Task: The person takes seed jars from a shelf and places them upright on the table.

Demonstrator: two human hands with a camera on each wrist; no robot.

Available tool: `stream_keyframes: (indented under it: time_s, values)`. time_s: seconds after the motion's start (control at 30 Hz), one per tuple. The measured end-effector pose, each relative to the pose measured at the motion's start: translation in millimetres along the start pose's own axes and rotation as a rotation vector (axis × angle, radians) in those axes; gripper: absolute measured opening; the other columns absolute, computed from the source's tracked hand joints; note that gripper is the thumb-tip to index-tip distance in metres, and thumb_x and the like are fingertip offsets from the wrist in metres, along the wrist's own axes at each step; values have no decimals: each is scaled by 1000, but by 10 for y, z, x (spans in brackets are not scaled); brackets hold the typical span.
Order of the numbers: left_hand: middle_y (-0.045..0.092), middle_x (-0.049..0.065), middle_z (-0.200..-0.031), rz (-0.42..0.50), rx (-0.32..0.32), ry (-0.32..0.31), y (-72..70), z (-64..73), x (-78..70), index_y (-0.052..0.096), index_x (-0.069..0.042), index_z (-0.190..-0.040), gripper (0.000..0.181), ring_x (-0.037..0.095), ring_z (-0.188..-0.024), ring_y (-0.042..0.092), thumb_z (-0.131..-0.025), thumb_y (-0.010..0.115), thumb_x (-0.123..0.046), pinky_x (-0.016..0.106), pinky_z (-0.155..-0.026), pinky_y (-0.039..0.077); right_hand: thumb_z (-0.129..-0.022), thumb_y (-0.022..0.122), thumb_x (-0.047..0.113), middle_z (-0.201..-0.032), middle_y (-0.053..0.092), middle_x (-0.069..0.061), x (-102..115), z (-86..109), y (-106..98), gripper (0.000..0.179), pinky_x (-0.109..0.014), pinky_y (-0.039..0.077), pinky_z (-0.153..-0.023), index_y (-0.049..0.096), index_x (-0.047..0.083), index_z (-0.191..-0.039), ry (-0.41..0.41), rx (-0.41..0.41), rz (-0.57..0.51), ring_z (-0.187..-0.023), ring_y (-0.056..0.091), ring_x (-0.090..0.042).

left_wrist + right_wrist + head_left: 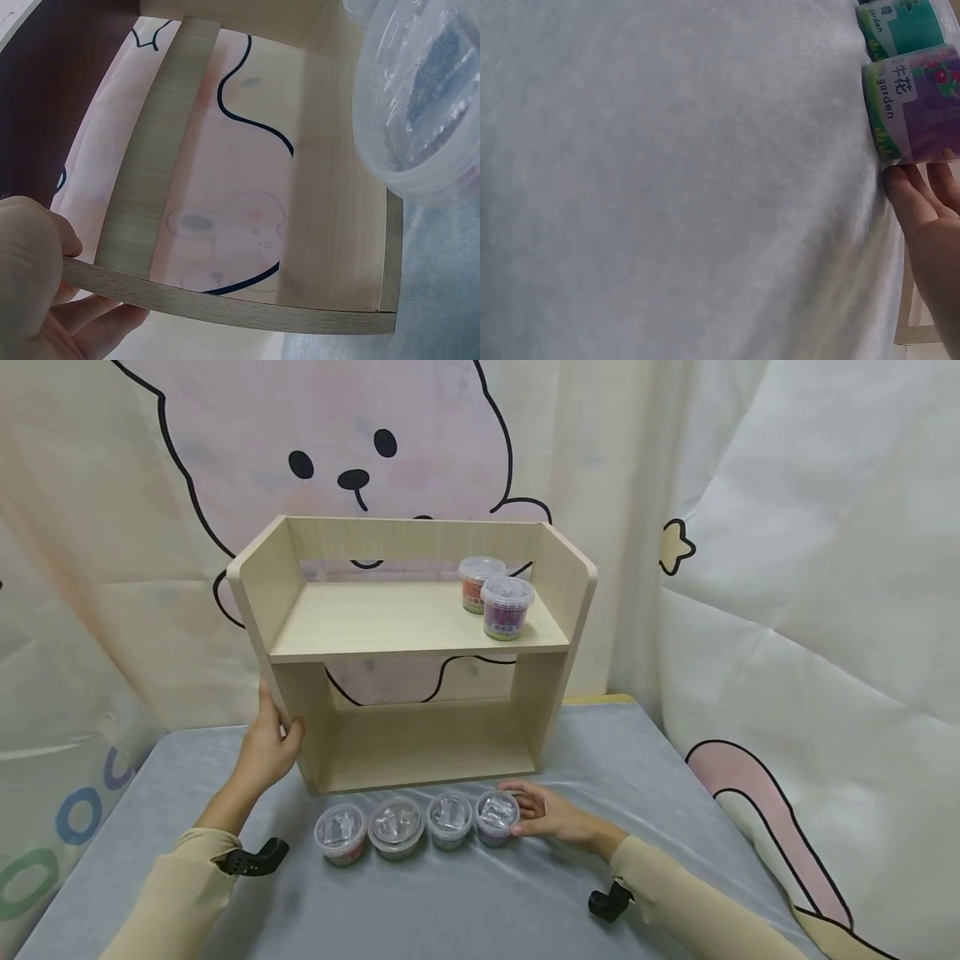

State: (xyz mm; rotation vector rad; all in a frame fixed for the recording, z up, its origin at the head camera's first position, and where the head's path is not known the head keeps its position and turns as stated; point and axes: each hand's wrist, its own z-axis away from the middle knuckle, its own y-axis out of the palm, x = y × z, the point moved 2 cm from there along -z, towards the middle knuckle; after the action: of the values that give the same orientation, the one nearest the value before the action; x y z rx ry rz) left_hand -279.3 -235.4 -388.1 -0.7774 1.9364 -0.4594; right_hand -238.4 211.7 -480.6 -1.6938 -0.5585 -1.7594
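A pale wooden two-tier shelf (420,743) stands on the table. My left hand (268,745) grips its left side panel, thumb on the inner face and fingers outside. In front of the shelf is a row of clear-lidded tubs: one with reddish contents (341,835), a wider-looking one (396,828), a green-labelled one (450,821) and a purple-labelled tub (497,818) at the right end. My right hand (551,814) holds that purple tub by its right side, thumb in front and index finger behind. The right wrist view shows its flowered label (922,105) beside the fingers.
On the upper tier, towards the right, stand an orange tub (474,585) and a purple tub (507,608). A grey-blue cloth (375,918) covers the table. Printed curtains (810,568) hang behind and at both sides. Black wrist straps (255,858) sit at the cuffs.
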Motion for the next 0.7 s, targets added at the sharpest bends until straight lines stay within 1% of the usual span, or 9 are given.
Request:
stream_keyframes:
  time_s: [0.13, 0.2, 0.3, 0.43, 0.53, 0.6, 0.7]
  values:
    - [50, 45, -132, -5, -11, 7, -3, 5, -5, -2, -17, -161, 85, 63, -111, 56, -96, 51, -4, 70, -83, 45, -95, 69, 14, -155, 39, -31, 56, 0, -4, 73, -23, 44, -107, 29, -1, -155, -14, -6, 54, -142, 46, -37]
    - [51, 45, -132, -9, -13, 11, 0, 10, -6, -2, -16, -161, 85, 63, -111, 56, -96, 51, -4, 70, -83, 46, -96, 67, 15, -156, 39, -29, 110, 1, -5, 70, -23, 43, -107, 31, -1, -154, -10, -21, 94, -143, 42, -42]
    - [52, 45, -131, -13, -10, 13, 8, 11, 2, -2, -16, -161, 85, 63, -109, 57, -96, 51, -4, 70, -82, 46, -99, 63, 16, -155, 39, -31, 219, 3, -11, 65, -26, 43, -108, 32, -4, -153, -24, -34, 143, -143, 41, -47]
    - [52, 45, -131, -11, -5, 7, 15, 12, 13, -2, -16, -161, 85, 63, -110, 57, -96, 51, -4, 69, -82, 46, -101, 59, 20, -152, 40, -35, 446, 1, -51, 63, -40, 46, -110, 32, -5, -152, -55, -42, 155, -140, 41, -52]
    - [53, 44, -130, -11, -9, 6, 14, 12, 18, -2, -16, -161, 85, 62, -110, 57, -96, 51, -4, 69, -82, 47, -102, 58, 22, -151, 42, -33, 640, 0, -86, 62, -50, 45, -111, 34, -3, -152, -81, -56, 155, -139, 43, -53]
    - [54, 44, -130, -12, -13, 6, 11, 12, 17, -2, -16, -161, 84, 62, -110, 57, -96, 51, -4, 69, -82, 46, -102, 58, 23, -151, 44, -30, 757, 1, -105, 61, -48, 46, -110, 35, -2, -152, -95, -68, 165, -138, 44, -51]
    - [53, 43, -131, -14, -12, 6, 3, 7, 10, -2, -17, -161, 85, 62, -109, 57, -96, 51, -4, 69, -82, 46, -102, 57, 23, -150, 45, -29, 907, 4, -115, 59, -36, 48, -108, 36, -1, -152, -113, -80, 177, -138, 46, -49]
